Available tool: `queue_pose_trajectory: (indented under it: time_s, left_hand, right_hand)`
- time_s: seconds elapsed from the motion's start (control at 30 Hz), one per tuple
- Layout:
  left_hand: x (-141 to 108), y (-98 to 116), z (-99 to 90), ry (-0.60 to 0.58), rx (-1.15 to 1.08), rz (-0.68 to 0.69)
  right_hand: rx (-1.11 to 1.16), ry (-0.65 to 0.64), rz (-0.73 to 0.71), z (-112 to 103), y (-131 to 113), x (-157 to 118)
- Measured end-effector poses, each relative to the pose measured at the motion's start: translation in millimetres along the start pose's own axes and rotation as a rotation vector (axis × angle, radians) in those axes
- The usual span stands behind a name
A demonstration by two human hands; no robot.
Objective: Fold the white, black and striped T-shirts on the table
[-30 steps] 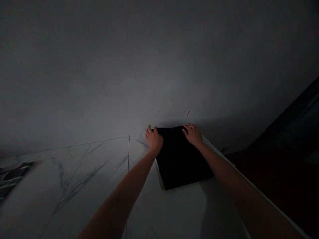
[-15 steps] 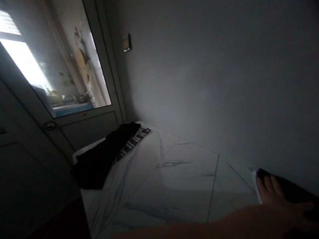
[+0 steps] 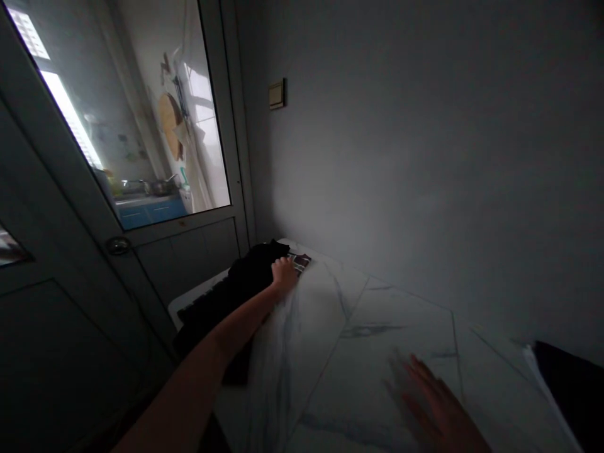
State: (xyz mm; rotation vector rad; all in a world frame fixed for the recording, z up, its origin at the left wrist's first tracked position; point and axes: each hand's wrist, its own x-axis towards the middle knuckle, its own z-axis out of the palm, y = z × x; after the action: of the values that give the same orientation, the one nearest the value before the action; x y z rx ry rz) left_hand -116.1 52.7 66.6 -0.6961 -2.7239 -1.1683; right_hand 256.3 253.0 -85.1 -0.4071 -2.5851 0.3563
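A folded black garment [image 3: 250, 270] lies on the far left of the marble-patterned table [image 3: 377, 377], with a dark plaid cloth [image 3: 301, 262] showing along its edge. My left hand [image 3: 284, 275] reaches across to it, fingers curled over the border between black and plaid fabric; my forearm covers part of the pile. Nearer and to the right, my right hand [image 3: 436, 406] is over the tabletop, blurred by motion, fingers apart and nothing held. At the right edge lies a black item with a white edge [image 3: 570, 384], apart from both hands.
A grey wall [image 3: 401, 157] runs along the table's back side, with a switch [image 3: 277, 94] on it. To the left stands a door with a glass pane and a round knob [image 3: 117, 245]. Kitchen things, including a round cutting board [image 3: 170, 123], show through the glass.
One hand lay on the black item at the right; now that item is untouched. My left hand has come onto the garment pile, and my right hand is over the table. The view has shifted.
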Motion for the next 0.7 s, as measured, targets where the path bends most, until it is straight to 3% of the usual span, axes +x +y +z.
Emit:
queue_pose_trajectory:
  time_s: [0.07, 0.13, 0.2, 0.3, 0.5, 0.6, 0.7]
  left_hand:
    - [3.3, -43.3, -24.1, 0.055, 0.096, -0.085]
    - [1.0, -72.5, -35.9, 0.05, 0.189, -0.133]
    - [-2.6, -89.5, -39.4, 0.013, 0.263, -0.13]
    - [-4.5, -97.9, -41.1, -0.037, 0.327, -0.089]
    - [-2.7, -71.5, -59.4, -0.185, 0.324, -0.03]
    - [-19.4, -41.3, -61.1, -0.26, 0.12, 0.073]
    - [-54.3, -3.3, -45.4, -0.341, -0.17, 0.177]
  right_hand:
    - [-0.006, 0.004, -0.027, 16.6, -31.3, 4.6]
    - [-0.036, 0.015, -0.021, 25.6, -46.0, 10.0]
    - [-0.073, 0.006, -0.009, 29.2, -49.5, 13.1]
    - [-0.105, -0.026, 0.015, 27.6, -50.1, 13.2]
    - [-0.114, -0.08, 0.071, 18.0, -62.3, 16.5]
    - [-0.076, -0.087, 0.095, 15.9, -66.0, 20.2]
    - [0.037, -0.068, 0.125, 11.8, -69.1, 23.4]
